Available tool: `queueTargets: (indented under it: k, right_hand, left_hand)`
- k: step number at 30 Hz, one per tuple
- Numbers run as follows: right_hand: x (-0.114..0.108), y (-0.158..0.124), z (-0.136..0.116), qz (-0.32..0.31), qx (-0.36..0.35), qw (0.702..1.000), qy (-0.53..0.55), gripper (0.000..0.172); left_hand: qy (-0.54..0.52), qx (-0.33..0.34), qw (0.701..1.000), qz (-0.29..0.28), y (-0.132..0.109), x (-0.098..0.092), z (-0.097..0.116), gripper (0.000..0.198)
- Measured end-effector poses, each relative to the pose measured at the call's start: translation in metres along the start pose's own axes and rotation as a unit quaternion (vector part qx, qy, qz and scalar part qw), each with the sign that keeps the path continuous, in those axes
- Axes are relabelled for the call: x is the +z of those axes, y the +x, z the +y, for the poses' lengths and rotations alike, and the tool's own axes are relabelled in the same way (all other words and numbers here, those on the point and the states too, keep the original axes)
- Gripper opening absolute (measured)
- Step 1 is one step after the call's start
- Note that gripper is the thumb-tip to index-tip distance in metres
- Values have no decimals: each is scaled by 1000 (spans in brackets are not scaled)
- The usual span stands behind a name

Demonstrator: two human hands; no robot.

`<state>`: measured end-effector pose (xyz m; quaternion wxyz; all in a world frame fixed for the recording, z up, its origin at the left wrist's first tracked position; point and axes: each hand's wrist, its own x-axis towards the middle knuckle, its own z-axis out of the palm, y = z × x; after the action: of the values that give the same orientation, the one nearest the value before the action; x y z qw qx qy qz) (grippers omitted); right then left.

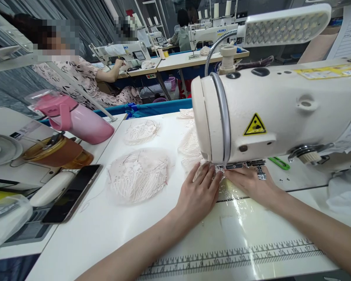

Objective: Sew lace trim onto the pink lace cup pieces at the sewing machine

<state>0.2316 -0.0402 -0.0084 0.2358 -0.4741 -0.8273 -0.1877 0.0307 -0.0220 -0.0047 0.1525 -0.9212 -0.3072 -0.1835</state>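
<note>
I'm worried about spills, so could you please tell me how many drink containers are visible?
2: a pink handled bottle on the left, and an amber cup just nearer, between it and the black smartphone. Others may be hidden.

The left hand (197,192) is bare, with slim fingers (204,174), and behind its narrow wrist (179,214) the left forearm (140,246), which becomes wider away from the hand, is uncovered too, while the right hand (253,181) is equally bare, with the slender right forearm (316,223) uncovered behind it.
</note>
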Motion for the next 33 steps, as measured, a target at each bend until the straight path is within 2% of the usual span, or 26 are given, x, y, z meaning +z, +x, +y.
queueTargets:
  k: [5, 12, 16, 22, 26, 33]
  right_hand:
    - [-14, 12, -1, -12, 17, 999, 35, 39]
    - [4, 10, 3, -8, 44, 992, 120, 34]
    - [8, 4, 4, -11, 42, 993, 108, 31]
    - [4, -11, 0, -4, 3, 999, 40, 22]
    - [5, -11, -2, -5, -9, 999, 34, 24]
    - [5, -9, -6, -52, 10, 998, 41, 30]
  left_hand:
    - [-9, -12, 1000, -11, 2, -1, -1, 30]
    - [-17, -26, 999, -20, 3, 0, -1, 30]
    - [-15, -28, 999, -22, 2, 0, -1, 31]
    - [-26, 52, 998, 2, -3, -1, -2, 29]
    - [-25, 27, 999, 8, -3, -1, -1, 27]
    - [-29, -9, 1000, 6, -2, -1, -2, 32]
